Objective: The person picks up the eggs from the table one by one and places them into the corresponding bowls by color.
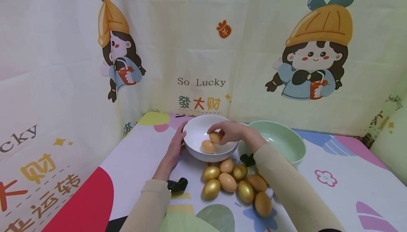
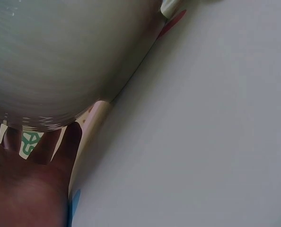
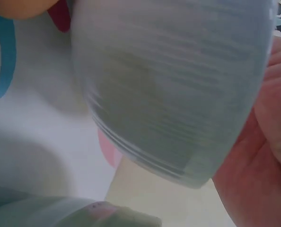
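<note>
The right hand (image 1: 229, 132) pinches a brown egg (image 1: 215, 138) inside the white bowl (image 1: 194, 133), next to a second egg (image 1: 208, 147). The left hand (image 1: 175, 148), fingers extended, contacts the bowl's outer left wall. Loose eggs (image 1: 227, 182) lie on the tabletop (image 1: 133, 157) nearby.

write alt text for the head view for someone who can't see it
A person's right hand holds a brown egg in or just above a white bowl containing another brown egg, while the left hand touches the bowl's side. Gold eggs and more brown eggs lie on the tabletop in front, with a pale green bowl to the right.
</note>
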Motion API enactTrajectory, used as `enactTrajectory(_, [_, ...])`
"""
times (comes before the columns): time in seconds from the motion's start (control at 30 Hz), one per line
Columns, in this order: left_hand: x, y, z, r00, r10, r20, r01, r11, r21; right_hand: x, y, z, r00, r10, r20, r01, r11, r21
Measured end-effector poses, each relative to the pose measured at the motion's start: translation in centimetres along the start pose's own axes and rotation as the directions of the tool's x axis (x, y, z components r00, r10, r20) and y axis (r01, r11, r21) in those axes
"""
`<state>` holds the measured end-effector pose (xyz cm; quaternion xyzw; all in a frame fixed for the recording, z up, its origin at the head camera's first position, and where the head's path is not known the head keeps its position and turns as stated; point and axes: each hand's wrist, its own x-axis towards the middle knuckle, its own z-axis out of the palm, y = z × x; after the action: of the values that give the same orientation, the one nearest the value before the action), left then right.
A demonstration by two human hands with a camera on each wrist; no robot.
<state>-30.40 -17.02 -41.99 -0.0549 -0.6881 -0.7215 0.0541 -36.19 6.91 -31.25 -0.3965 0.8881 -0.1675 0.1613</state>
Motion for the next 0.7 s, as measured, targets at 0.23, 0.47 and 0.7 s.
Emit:
enactTrajectory(0.23, [0.1,-0.1,0.0,1.0,-0.008,0.004,0.008,1.0,-0.006,1.0,0.1,0.5,0.998,-0.001,0.06,0.005,0.998,-0.066])
enactTrajectory(0.47, [0.0,-0.1,0.2,1.0,-0.013,-0.005,0.013,1.0,0.007,1.3,0.3,1.1,0.997,-0.024,0.08,0.034,0.991,-0.132])
enactTrajectory(0.7, [0.0,-0.1,0.0,1.0,-0.002,-0.002,0.002,1.0,0.017,1.5,0.3,1.2,0.995,0.027,0.1,-0.017,0.995,-0.096])
